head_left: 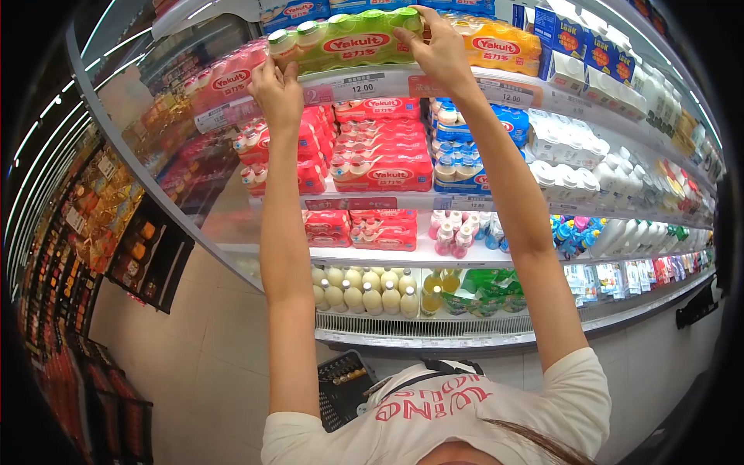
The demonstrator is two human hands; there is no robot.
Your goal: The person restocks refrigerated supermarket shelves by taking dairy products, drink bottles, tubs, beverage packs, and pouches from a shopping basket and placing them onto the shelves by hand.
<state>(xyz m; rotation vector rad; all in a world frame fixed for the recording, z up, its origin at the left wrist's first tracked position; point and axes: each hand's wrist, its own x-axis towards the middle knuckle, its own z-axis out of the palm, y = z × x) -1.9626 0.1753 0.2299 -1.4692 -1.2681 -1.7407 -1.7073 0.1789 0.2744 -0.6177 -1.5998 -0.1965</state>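
Observation:
A green-wrapped multipack of Yakult bottles (341,53) sits at the front of the upper shelf, just above the 12.00 price tag (362,87). My left hand (277,91) grips its left end, fingers curled at the lower corner. Around the right end my right hand (440,51) is closed, thumb on the front and fingers over the top. An orange Yakult multipack (496,48) lies right beside my right hand. Left of my left hand is a pink-red Yakult multipack (230,80). Whether the green pack rests on the shelf or is slightly raised, I cannot tell.
Red Yakult packs (384,172) and blue ones (461,174) fill the shelf below. White-capped bottles (364,297) line the bottom shelf. A clear side panel (167,132) bounds the cooler at left. A black basket (337,395) is beside my body.

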